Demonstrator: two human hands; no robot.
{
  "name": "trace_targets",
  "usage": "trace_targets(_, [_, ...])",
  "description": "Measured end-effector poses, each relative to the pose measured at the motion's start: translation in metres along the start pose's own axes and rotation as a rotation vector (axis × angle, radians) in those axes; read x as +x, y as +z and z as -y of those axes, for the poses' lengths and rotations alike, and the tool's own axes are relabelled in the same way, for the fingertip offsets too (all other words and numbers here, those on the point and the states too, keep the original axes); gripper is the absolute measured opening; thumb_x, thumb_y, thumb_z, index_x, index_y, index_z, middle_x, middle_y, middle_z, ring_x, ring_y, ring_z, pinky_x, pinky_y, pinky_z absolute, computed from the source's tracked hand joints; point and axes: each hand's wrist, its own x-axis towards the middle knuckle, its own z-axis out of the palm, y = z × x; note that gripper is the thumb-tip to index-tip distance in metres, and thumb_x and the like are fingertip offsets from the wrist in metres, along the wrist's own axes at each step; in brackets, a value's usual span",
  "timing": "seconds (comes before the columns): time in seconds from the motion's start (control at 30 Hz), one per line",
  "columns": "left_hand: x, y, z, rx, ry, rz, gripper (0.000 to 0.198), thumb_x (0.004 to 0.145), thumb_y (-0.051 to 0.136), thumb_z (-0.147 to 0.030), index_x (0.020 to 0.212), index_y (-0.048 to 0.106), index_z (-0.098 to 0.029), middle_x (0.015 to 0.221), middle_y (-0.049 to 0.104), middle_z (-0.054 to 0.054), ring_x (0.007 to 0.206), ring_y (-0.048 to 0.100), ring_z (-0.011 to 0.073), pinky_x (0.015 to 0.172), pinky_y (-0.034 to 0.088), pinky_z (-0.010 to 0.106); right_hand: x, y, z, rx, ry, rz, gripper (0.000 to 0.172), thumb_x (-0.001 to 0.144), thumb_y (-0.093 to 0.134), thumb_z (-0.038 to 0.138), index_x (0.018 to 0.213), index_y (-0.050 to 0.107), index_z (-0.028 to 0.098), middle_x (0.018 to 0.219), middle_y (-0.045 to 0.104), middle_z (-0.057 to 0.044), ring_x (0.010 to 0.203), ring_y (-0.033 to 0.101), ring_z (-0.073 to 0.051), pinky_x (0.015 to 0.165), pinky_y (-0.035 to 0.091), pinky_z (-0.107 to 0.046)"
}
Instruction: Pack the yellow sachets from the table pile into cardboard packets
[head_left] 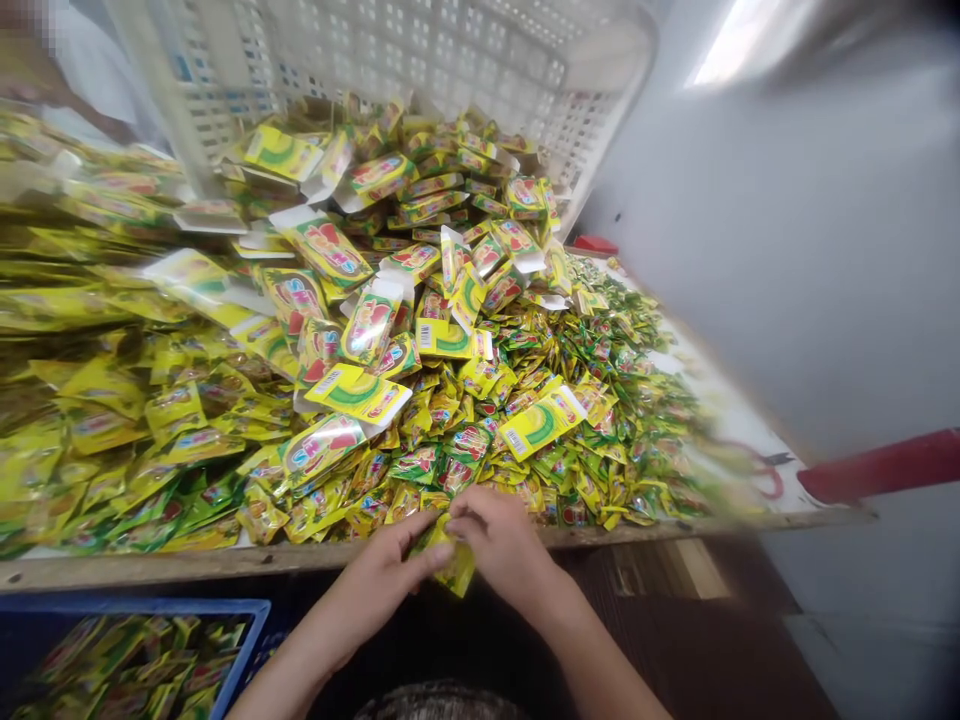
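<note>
Just in front of the table's near edge, my left hand point(397, 560) and my right hand point(502, 540) come together over a yellow sachet point(455, 572). Thumb and fingers of the left hand are closed on it. The right fingers are bent in at its upper end, and their tips are partly hidden. Beyond the hands spreads a heap of small yellow and green sachets point(469, 440). On it lie several small yellow boxes, among them one point(544, 420) with an open white flap and another point(360, 392) farther left.
A white perforated basket point(607, 130) lies tipped at the back, small boxes spilling from it. A blue crate point(259, 615) with packets stands below left. Red-handled scissors point(772, 475) and a red tube point(885, 468) are at right. Another person's arm point(90, 115) shows at upper left.
</note>
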Motion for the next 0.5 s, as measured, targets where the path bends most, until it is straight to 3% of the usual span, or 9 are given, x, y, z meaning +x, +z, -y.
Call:
trace_targets(0.07, [-0.002, 0.0, 0.0, 0.017, 0.052, 0.053, 0.042, 0.078, 0.069, -0.03, 0.12, 0.064, -0.022, 0.11, 0.069, 0.003, 0.1, 0.06, 0.0245, 0.089, 0.046, 0.031, -0.001, 0.004, 0.001, -0.004, -0.006, -0.026, 0.015, 0.078, 0.064, 0.006, 0.078, 0.063, 0.021, 0.075, 0.058, 0.004, 0.072, 0.055, -0.012, 0.068, 0.039, -0.021])
trace_targets(0.13, [-0.005, 0.001, 0.002, -0.015, 0.065, 0.013, 0.048, 0.076, 0.069, -0.022, 0.124, 0.06, -0.022, 0.121, 0.065, 0.004, 0.111, 0.056, 0.0255, 0.099, 0.041, 0.033, -0.004, 0.006, 0.002, 0.004, 0.006, -0.045, 0.017, 0.076, 0.067, 0.009, 0.087, 0.066, 0.022, 0.087, 0.061, 0.001, 0.081, 0.057, -0.014, 0.074, 0.041, -0.023])
trace_targets(0.23, [-0.012, 0.007, 0.004, -0.054, 0.053, -0.074, 0.063, 0.078, 0.063, -0.015, 0.137, 0.044, -0.024, 0.122, 0.063, 0.006, 0.105, 0.06, 0.0224, 0.095, 0.044, 0.032, -0.01, 0.005, 0.005, 0.046, 0.054, 0.078, 0.027, 0.074, 0.071, 0.015, 0.099, 0.067, 0.024, 0.095, 0.065, 0.0, 0.085, 0.058, -0.017, 0.076, 0.043, -0.024])
trace_targets(0.33, [-0.022, 0.013, 0.001, 0.033, 0.077, -0.082, 0.076, 0.077, 0.059, -0.009, 0.145, 0.03, -0.029, 0.115, 0.066, 0.004, 0.1, 0.063, 0.02, 0.095, 0.045, 0.033, -0.016, 0.003, 0.002, 0.048, 0.085, 0.2, 0.006, 0.075, 0.072, 0.02, 0.08, 0.069, 0.02, 0.074, 0.063, 0.003, 0.071, 0.056, -0.015, 0.066, 0.041, -0.023])
trace_targets(0.4, [-0.027, 0.008, -0.003, 0.148, 0.112, -0.108, 0.078, 0.075, 0.06, -0.008, 0.144, 0.032, -0.032, 0.119, 0.065, 0.004, 0.101, 0.063, 0.0204, 0.094, 0.046, 0.033, -0.019, 0.0, -0.003, 0.027, 0.113, 0.166, 0.011, 0.076, 0.072, 0.023, 0.069, 0.065, 0.018, 0.066, 0.058, 0.003, 0.066, 0.053, -0.014, 0.061, 0.039, -0.022])
trace_targets(0.43, [-0.029, 0.002, -0.005, 0.224, 0.133, -0.175, 0.071, 0.076, 0.061, -0.011, 0.14, 0.04, -0.032, 0.119, 0.065, 0.004, 0.098, 0.063, 0.0207, 0.092, 0.047, 0.034, -0.021, -0.002, -0.006, 0.044, 0.141, 0.141, 0.014, 0.077, 0.071, 0.026, 0.069, 0.064, 0.017, 0.065, 0.056, 0.003, 0.064, 0.051, -0.013, 0.059, 0.038, -0.022])
trace_targets(0.5, [-0.03, -0.019, -0.01, 0.428, 0.21, -0.439, 0.045, 0.08, 0.063, -0.021, 0.124, 0.057, -0.029, 0.113, 0.067, 0.005, 0.093, 0.064, 0.022, 0.088, 0.048, 0.035, -0.023, -0.007, -0.012, 0.146, 0.215, 0.1, 0.018, 0.08, 0.068, 0.032, 0.072, 0.061, 0.017, 0.067, 0.054, 0.003, 0.061, 0.05, -0.013, 0.054, 0.038, -0.021])
